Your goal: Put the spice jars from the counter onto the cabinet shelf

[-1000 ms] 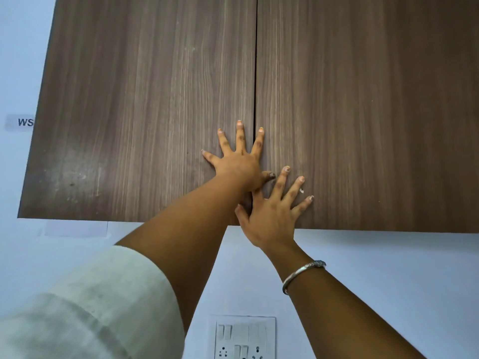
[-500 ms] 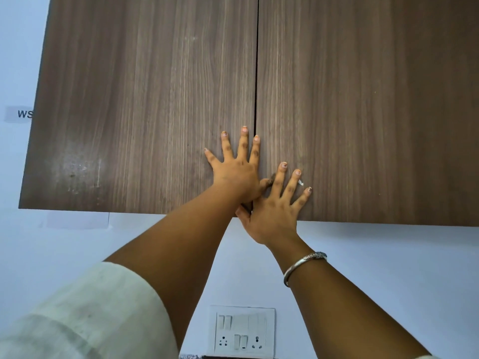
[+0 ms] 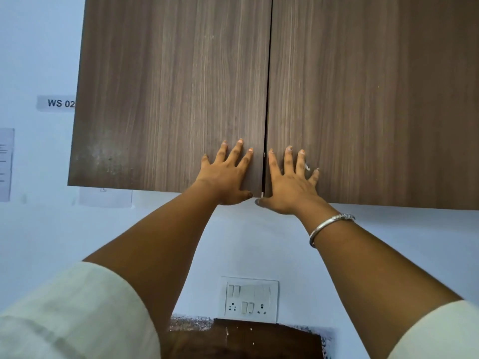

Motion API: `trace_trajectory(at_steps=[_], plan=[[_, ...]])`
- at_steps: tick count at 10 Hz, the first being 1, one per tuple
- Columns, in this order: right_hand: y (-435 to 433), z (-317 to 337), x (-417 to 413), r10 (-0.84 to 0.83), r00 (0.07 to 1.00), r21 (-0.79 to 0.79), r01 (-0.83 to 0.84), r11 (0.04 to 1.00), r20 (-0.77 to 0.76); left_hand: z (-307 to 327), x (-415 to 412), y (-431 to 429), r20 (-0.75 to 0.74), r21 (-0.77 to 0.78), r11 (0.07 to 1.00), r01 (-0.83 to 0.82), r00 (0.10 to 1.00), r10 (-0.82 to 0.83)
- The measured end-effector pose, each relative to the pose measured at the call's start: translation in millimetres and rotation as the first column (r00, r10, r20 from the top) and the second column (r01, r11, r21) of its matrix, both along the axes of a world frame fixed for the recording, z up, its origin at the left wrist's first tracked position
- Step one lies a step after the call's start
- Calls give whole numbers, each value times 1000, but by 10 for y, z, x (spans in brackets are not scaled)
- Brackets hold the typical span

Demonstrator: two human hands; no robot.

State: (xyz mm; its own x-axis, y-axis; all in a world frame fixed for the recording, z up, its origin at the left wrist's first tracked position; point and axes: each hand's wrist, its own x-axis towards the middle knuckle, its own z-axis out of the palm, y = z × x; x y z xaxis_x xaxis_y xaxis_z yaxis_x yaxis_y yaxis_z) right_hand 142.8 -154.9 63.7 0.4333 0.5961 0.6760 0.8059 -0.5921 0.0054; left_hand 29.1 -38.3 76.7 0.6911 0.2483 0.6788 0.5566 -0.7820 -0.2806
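Pale blue wall [image 3: 39, 47] behind. Our left hand [image 3: 225, 177] flat, fingers spread, on left brown wood-grain cabinet door [image 3: 168, 86]; right hand [image 3: 290, 182] same on right door [image 3: 363, 86]. Doors closed, seam between our hands.

Bright, even light; sharp; edges bowed slightly.

Brown wood-grain wall cabinet [image 3: 168, 86] was shut, two flat doors, seam running between left fingers [image 3: 236, 152] and right fingers [image 3: 288, 159]; fingers lay flat on doors. Dark brown counter slab [image 3: 259, 343] sat well below fingers, pale specks on it.
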Motion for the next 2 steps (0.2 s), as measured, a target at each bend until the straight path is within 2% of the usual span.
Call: trace_trajectory(at_steps=[1,2], plan=[[-72,69,-103,15,1000,33,-15,999,3,15,-139,-41,15,26,1000,-15,1000,14],[-215,208,-230,169,974,243,-128,961,-154,2,-269,-55,11,34,998,-44,999,43]])
